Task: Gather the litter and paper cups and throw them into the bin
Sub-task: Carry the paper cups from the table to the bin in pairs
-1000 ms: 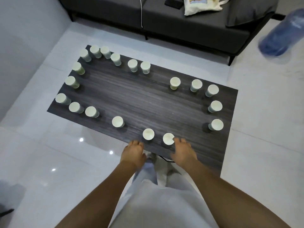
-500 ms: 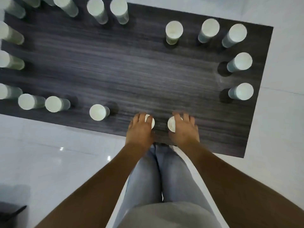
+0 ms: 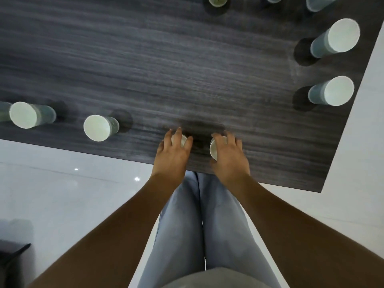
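Several white paper cups stand on a dark wooden table [image 3: 187,69]. My left hand [image 3: 172,154] curls its fingers round one paper cup [image 3: 183,139] near the table's front edge, which it mostly hides. My right hand [image 3: 228,156] grips a second paper cup [image 3: 214,149], whose rim shows at the hand's left side. Other cups stand to the left [image 3: 97,128] [image 3: 22,114] and at the right edge [image 3: 338,90] [image 3: 342,35]. No bin is in view.
More cups are cut off at the top edge [image 3: 218,0] [image 3: 315,3]. The white tiled floor [image 3: 62,183] lies in front of and right of the table. My legs in light jeans [image 3: 199,225] stand against the table's front edge. A dark object [image 3: 12,256] sits at the lower left.
The camera has come down and closer to the table. Both hands have closed their fingers round the two front cups, which they only reached and touched before.
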A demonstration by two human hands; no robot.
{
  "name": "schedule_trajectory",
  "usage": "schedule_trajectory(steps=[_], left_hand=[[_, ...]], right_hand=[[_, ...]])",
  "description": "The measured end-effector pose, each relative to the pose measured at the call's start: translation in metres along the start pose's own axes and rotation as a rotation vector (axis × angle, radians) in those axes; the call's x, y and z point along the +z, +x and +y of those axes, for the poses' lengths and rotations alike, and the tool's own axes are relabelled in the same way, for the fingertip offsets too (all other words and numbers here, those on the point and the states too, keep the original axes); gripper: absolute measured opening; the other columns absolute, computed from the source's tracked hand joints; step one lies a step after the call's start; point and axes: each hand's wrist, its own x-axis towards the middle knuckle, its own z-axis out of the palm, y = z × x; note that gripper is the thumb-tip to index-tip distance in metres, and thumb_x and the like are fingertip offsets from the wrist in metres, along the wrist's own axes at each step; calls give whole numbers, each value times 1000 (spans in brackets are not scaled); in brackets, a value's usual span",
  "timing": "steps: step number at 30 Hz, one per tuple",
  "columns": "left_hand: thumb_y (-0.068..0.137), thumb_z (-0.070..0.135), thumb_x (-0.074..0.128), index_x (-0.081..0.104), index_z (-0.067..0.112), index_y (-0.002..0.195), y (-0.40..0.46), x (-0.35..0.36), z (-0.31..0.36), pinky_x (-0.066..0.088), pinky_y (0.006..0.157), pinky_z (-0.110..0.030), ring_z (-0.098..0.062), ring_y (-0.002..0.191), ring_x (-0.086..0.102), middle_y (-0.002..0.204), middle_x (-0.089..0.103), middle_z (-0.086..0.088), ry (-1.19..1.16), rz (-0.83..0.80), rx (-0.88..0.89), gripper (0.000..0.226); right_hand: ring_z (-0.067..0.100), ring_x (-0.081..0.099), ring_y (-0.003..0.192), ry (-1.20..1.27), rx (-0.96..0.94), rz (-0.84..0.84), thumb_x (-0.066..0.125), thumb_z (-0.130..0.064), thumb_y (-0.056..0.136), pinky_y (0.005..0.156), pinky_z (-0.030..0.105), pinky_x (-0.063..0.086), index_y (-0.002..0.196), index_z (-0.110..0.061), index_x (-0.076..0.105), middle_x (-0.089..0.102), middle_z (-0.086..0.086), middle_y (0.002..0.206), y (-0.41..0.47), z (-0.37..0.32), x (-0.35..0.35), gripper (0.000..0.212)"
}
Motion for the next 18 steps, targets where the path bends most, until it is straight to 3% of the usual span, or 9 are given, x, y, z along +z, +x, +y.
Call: schedule_trajectory(steps=[6,14,18], left_hand=[[84,18,68,28,26,144,-22,-33,17,34,109,-42,-29,138,23,150,23,-7,-6,-25,53,72],[87,23,63,28,27,146,-57,-105,46,37,105,-42,-28,135,24,149,24,-6,27,-102,185,69],[85,21,62,31,25,143,-82,-137,63,39,101,-40,-27,134,26,146,28,-6,113,-126,316,66]], right_hand=[[27,31,133,35,6,-5,70,-17,85,99,43,47,143,-26,34,31,6,146,-29,-7,-30,69],[29,31,131,120,104,24,68,-10,84,98,44,45,144,-25,33,29,6,145,-86,-14,-91,71],[30,33,129,169,209,117,68,-12,85,95,42,47,140,-21,35,32,7,141,-134,-12,-106,65]])
